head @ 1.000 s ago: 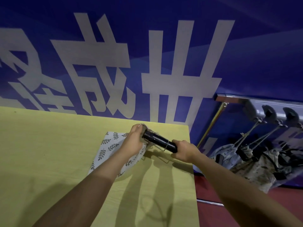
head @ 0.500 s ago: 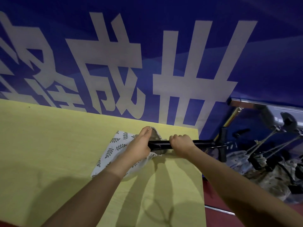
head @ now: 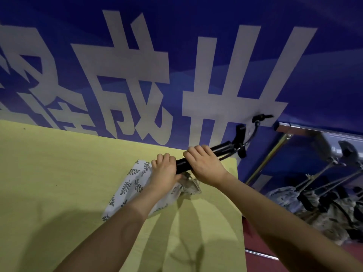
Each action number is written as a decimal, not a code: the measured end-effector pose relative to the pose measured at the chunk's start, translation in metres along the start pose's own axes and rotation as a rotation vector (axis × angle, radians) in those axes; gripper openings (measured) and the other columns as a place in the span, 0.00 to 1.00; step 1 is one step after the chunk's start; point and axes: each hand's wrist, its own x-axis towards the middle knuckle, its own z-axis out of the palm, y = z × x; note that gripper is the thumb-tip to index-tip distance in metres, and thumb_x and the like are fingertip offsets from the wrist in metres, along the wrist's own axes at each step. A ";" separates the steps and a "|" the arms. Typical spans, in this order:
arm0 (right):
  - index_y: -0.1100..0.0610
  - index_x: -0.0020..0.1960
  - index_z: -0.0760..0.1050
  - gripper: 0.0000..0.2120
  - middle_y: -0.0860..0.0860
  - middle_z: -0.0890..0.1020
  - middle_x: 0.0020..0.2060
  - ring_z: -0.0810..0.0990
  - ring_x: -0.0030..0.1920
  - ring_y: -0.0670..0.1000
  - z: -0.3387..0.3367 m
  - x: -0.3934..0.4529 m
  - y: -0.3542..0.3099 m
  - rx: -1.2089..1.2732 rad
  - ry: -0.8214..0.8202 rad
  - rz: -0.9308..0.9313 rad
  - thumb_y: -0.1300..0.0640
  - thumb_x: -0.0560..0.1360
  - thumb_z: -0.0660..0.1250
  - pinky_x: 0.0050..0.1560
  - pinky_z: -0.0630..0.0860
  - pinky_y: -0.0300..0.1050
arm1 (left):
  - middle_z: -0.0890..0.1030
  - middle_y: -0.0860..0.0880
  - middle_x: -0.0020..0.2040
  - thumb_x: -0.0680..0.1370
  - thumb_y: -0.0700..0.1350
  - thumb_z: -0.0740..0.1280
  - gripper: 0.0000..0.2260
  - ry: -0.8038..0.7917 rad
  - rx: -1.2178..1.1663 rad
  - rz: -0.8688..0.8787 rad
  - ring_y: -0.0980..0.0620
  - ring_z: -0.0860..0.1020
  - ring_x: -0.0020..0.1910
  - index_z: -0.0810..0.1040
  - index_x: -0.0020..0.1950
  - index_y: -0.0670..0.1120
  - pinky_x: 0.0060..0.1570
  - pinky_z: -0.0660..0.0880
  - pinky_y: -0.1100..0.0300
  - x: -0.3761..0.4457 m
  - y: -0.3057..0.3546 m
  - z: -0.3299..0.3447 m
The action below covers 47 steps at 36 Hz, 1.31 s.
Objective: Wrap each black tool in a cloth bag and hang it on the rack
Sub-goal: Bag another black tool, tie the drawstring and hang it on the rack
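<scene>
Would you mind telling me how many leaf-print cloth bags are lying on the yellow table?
1: the leaf-print cloth bag lies near the yellow table's far right corner, partly under the left hand. Others may be hidden.

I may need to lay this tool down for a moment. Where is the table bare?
The yellow table is bare left of the leaf-print bag, out to the blue banner, and in front of it between the forearms. It is crowded at the far right corner, where the left hand, right hand and black tool meet.
</scene>
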 end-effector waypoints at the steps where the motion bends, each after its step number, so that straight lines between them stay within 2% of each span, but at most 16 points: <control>1: 0.57 0.51 0.73 0.12 0.52 0.78 0.45 0.76 0.43 0.54 0.000 -0.002 0.001 0.043 0.022 -0.002 0.54 0.70 0.67 0.48 0.63 0.46 | 0.71 0.46 0.59 0.76 0.52 0.65 0.17 0.012 -0.022 -0.014 0.45 0.66 0.59 0.70 0.60 0.43 0.54 0.63 0.54 0.001 -0.002 0.001; 4: 0.57 0.50 0.72 0.11 0.53 0.77 0.44 0.74 0.42 0.55 0.002 -0.012 -0.001 0.129 0.088 0.011 0.51 0.73 0.60 0.47 0.63 0.47 | 0.71 0.46 0.58 0.76 0.51 0.65 0.17 0.052 -0.064 -0.038 0.45 0.66 0.58 0.70 0.60 0.44 0.53 0.62 0.54 0.003 -0.007 -0.001; 11: 0.54 0.49 0.69 0.07 0.51 0.79 0.44 0.70 0.45 0.53 0.019 -0.031 -0.020 0.129 0.157 0.084 0.53 0.73 0.58 0.47 0.62 0.47 | 0.71 0.46 0.58 0.77 0.52 0.63 0.16 0.053 -0.016 -0.020 0.46 0.66 0.58 0.70 0.60 0.44 0.53 0.61 0.55 -0.001 -0.013 -0.001; 14: 0.54 0.47 0.71 0.07 0.51 0.78 0.42 0.71 0.42 0.53 0.027 -0.041 -0.022 0.162 0.038 0.045 0.52 0.75 0.58 0.46 0.63 0.46 | 0.71 0.47 0.57 0.77 0.54 0.63 0.17 0.072 -0.040 -0.055 0.47 0.66 0.58 0.71 0.59 0.44 0.54 0.61 0.56 -0.003 -0.017 -0.002; 16: 0.56 0.48 0.74 0.12 0.52 0.78 0.41 0.75 0.41 0.55 0.029 -0.043 -0.022 0.244 -0.099 0.118 0.50 0.76 0.56 0.45 0.62 0.45 | 0.71 0.47 0.56 0.77 0.55 0.63 0.18 0.089 -0.068 -0.057 0.47 0.66 0.57 0.71 0.59 0.44 0.53 0.61 0.56 -0.003 -0.018 -0.003; 19: 0.58 0.60 0.73 0.24 0.55 0.78 0.53 0.75 0.54 0.58 0.026 -0.035 -0.025 0.400 -0.388 0.336 0.42 0.77 0.54 0.56 0.64 0.47 | 0.71 0.47 0.56 0.77 0.55 0.63 0.18 0.106 -0.100 -0.051 0.47 0.66 0.57 0.71 0.59 0.44 0.53 0.61 0.56 -0.004 -0.017 -0.004; 22: 0.56 0.63 0.73 0.21 0.53 0.76 0.58 0.72 0.60 0.56 0.025 -0.026 -0.026 0.460 -0.506 0.432 0.43 0.77 0.59 0.60 0.63 0.50 | 0.71 0.48 0.55 0.76 0.56 0.64 0.18 0.131 -0.193 -0.060 0.47 0.66 0.57 0.72 0.58 0.44 0.52 0.60 0.56 -0.007 -0.015 -0.006; 24: 0.56 0.54 0.77 0.14 0.54 0.80 0.52 0.76 0.54 0.58 0.023 -0.022 -0.027 0.506 -0.479 0.444 0.50 0.79 0.58 0.53 0.64 0.48 | 0.71 0.48 0.55 0.76 0.56 0.64 0.18 0.147 -0.247 -0.066 0.48 0.65 0.56 0.72 0.58 0.44 0.52 0.60 0.57 -0.009 -0.015 -0.008; 26: 0.59 0.46 0.78 0.11 0.56 0.82 0.46 0.79 0.49 0.59 0.022 -0.020 -0.026 0.661 -0.428 0.567 0.56 0.79 0.59 0.47 0.67 0.46 | 0.71 0.48 0.55 0.77 0.55 0.64 0.16 0.160 -0.280 -0.070 0.48 0.65 0.56 0.72 0.58 0.44 0.52 0.60 0.57 -0.011 -0.017 -0.008; 29: 0.62 0.49 0.80 0.10 0.54 0.83 0.46 0.80 0.47 0.54 0.017 -0.017 -0.018 0.953 -0.304 0.781 0.62 0.78 0.61 0.45 0.73 0.44 | 0.70 0.48 0.54 0.77 0.54 0.64 0.15 0.168 -0.352 -0.090 0.49 0.65 0.55 0.72 0.57 0.45 0.51 0.60 0.58 -0.015 -0.022 -0.006; 32: 0.64 0.48 0.77 0.08 0.53 0.80 0.37 0.78 0.39 0.50 0.000 -0.009 -0.011 1.329 -0.140 0.999 0.64 0.80 0.59 0.39 0.73 0.35 | 0.70 0.48 0.54 0.77 0.54 0.64 0.16 0.172 -0.417 -0.137 0.49 0.64 0.56 0.71 0.59 0.45 0.56 0.62 0.56 -0.020 -0.023 -0.002; 35: 0.64 0.49 0.74 0.09 0.52 0.71 0.29 0.70 0.30 0.50 -0.018 0.002 -0.001 1.597 0.018 1.124 0.68 0.79 0.55 0.34 0.69 0.41 | 0.70 0.47 0.55 0.77 0.54 0.64 0.17 0.179 -0.454 -0.183 0.48 0.64 0.57 0.71 0.59 0.44 0.58 0.64 0.54 -0.024 -0.022 0.000; 38: 0.62 0.55 0.75 0.13 0.51 0.63 0.29 0.61 0.27 0.47 -0.033 0.011 0.009 1.781 0.096 1.110 0.68 0.75 0.55 0.33 0.60 0.43 | 0.70 0.46 0.55 0.77 0.54 0.63 0.17 0.197 -0.467 -0.224 0.48 0.64 0.57 0.71 0.59 0.43 0.56 0.63 0.54 -0.028 -0.022 -0.001; 41: 0.58 0.56 0.76 0.17 0.50 0.65 0.30 0.61 0.28 0.46 -0.049 0.021 0.015 1.896 0.111 0.999 0.60 0.68 0.61 0.34 0.60 0.43 | 0.70 0.46 0.55 0.78 0.54 0.63 0.17 0.217 -0.470 -0.228 0.48 0.64 0.57 0.71 0.59 0.43 0.56 0.63 0.55 -0.031 -0.023 -0.002; 43: 0.57 0.59 0.76 0.19 0.47 0.68 0.30 0.62 0.28 0.44 -0.057 0.028 0.015 1.902 0.065 0.899 0.57 0.68 0.65 0.34 0.60 0.42 | 0.69 0.46 0.55 0.78 0.54 0.62 0.17 0.230 -0.484 -0.216 0.48 0.64 0.57 0.71 0.58 0.43 0.56 0.63 0.55 -0.032 -0.022 -0.005; 47: 0.53 0.55 0.76 0.13 0.45 0.69 0.31 0.64 0.28 0.43 -0.066 0.038 0.016 1.931 0.062 0.806 0.57 0.71 0.67 0.32 0.60 0.38 | 0.69 0.47 0.56 0.78 0.53 0.62 0.16 0.249 -0.482 -0.200 0.47 0.64 0.58 0.70 0.59 0.43 0.56 0.63 0.55 -0.034 -0.019 -0.014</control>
